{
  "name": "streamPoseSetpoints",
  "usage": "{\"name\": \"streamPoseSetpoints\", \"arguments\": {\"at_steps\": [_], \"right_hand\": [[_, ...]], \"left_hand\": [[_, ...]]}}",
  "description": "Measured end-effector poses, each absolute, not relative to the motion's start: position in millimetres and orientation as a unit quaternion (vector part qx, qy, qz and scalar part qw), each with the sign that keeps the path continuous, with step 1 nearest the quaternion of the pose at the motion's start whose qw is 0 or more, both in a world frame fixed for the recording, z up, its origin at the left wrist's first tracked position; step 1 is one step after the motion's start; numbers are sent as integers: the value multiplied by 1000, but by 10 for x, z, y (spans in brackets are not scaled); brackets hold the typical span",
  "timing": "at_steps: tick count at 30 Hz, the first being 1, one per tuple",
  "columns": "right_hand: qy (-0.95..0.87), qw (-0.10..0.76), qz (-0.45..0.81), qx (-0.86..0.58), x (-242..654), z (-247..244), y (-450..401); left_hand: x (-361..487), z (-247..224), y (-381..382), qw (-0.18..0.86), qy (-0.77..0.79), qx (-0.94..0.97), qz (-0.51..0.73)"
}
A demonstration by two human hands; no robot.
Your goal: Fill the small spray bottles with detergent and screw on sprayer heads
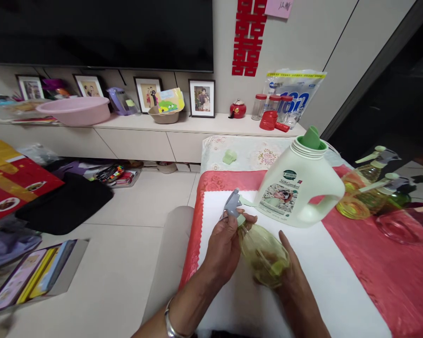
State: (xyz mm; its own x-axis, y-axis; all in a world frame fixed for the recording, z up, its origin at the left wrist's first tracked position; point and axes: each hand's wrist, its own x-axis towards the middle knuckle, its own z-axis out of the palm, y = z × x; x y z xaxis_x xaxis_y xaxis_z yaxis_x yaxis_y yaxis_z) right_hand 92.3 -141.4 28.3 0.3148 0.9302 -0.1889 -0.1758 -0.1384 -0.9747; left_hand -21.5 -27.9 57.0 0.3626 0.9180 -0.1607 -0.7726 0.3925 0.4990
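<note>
- The spray bottle point(264, 256), held between the left hand point(223, 249) and the right hand point(292, 277), is clear yellow-green plastic, smooth and glossy; its trigger head point(231, 204) is matt grey plastic.
- The detergent jug point(298, 188) is opaque white plastic with a soft sheen, a printed paper-like label and a green plastic spout.
- The tabletop carries a red cloth point(391, 277) with a woven pattern and slight shine, under a matt white sheet point(324, 281).
- The bracelet point(169, 324) on the left wrist looks like polished metal.
- The floor point(127, 263) is pale, smooth tile, faintly glossy.
- The basin point(74, 110) is pink matt plastic.
</note>
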Motion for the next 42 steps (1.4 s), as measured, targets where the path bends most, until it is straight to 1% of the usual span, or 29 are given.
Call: {"name": "streamPoseSetpoints", "arguments": {"at_steps": [4, 6, 7, 9, 13, 15, 17, 19, 21, 23, 25, 27, 32, 34, 36, 38, 40, 42], "right_hand": [[-476, 508, 261, -668, 914, 259, -1446], [-511, 482, 192, -685, 911, 259, -1464], [-514, 483, 192, -683, 913, 261, -1469], [-488, 515, 250, -659, 923, 266, -1466], [-360, 600, 458, -548, 940, 278, -1429], [-288, 610, 553, -488, 922, 305, -1416], [-249, 606, 591, -470, 886, 344, -1419], [-277, 602, 551, -508, 853, 371, -1433], [-357, 578, 441, -587, 841, 361, -1455], [-441, 530, 316, -652, 855, 316, -1479], [-492, 494, 248, -672, 882, 268, -1496], [-510, 494, 248, -659, 904, 254, -1503], [-473, 561, 355, -579, 886, 359, -1487], [-474, 569, 377, -556, 872, 358, -1480], [-492, 550, 364, -569, 883, 290, -1474], [-513, 514, 325, -605, 936, 172, -1465], [-543, 485, 277, -627, 1036, 49, -1456], [-592, 462, 230, -619, 1161, -33, -1451]], "left_hand": [[-187, 540, -298, 804, 208, 175, 528], [-189, 528, -313, 810, 204, 189, 516], [-196, 525, -320, 811, 202, 201, 511], [-218, 528, -330, 808, 196, 231, 506], [-263, 556, -332, 807, 173, 263, 500], [-271, 567, -329, 810, 163, 267, 496], [-266, 567, -327, 813, 166, 262, 492], [-249, 556, -329, 811, 180, 244, 501], [-226, 542, -335, 805, 200, 222, 513], [-211, 532, -343, 801, 218, 211, 516], [-209, 531, -350, 801, 223, 222, 510], [-220, 536, -354, 799, 221, 244, 502], [-250, 555, -363, 787, 225, 285, 500], [-265, 559, -361, 783, 223, 303, 495], [-298, 559, -335, 780, 218, 328, 486], [-358, 555, -267, 757, 234, 368, 487], [-437, 549, -145, 703, 273, 422, 504], [-517, 547, 31, 641, 309, 467, 525]]}}
